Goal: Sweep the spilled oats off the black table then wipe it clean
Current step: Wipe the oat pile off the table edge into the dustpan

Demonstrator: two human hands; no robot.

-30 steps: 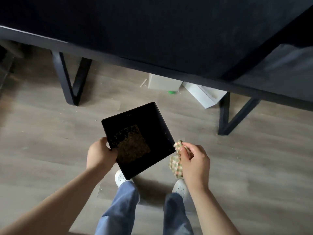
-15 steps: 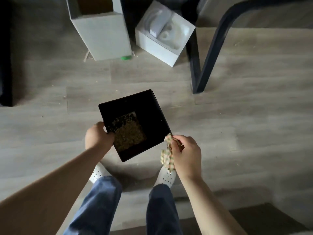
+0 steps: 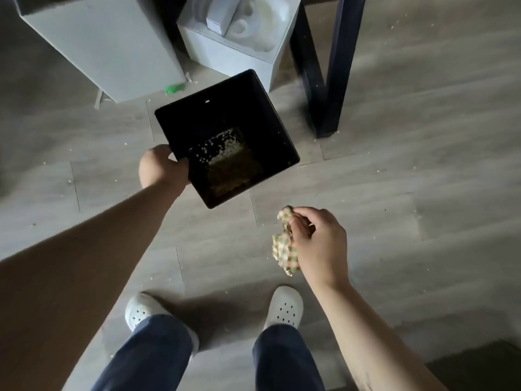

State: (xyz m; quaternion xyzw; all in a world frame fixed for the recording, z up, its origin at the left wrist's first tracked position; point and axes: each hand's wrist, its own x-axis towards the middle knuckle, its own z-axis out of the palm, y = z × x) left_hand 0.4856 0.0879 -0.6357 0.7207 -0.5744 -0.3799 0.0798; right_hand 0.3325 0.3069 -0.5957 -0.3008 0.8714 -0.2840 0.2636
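Collected oats (image 3: 229, 162), seen from above. They lie in a pale patch on the bottom of the black bin (image 3: 253, 108), with a few flakes loose toward its far-left edge. The tabletop itself is out of view, so I cannot tell how much spill is left on it.

Step in hand, as I judge it: putting the bin of sweepings down by the floor (image 3: 423, 179) so the cloth can go to the wiping. To do this well I should hold the rim level, lower it slowly so the light flakes do not jump, and set it clear of the white boxes (image 3: 112, 52) and the dark table leg (image 3: 318, 80) just beyond it. Stray flakes already dot the floor, so any tilt would add to them.

My left hand (image 3: 162, 167) is reached forward on a nearly straight arm, its fingers wrapped over the bin's near-left rim and bearing it alone. My right hand (image 3: 321, 244) hangs nearer my body, apart from the bin, with its fingers and thumb pinching the bunched checked cloth (image 3: 284, 249), whose free end dangles below. My white shoes (image 3: 283, 307) stand beneath.
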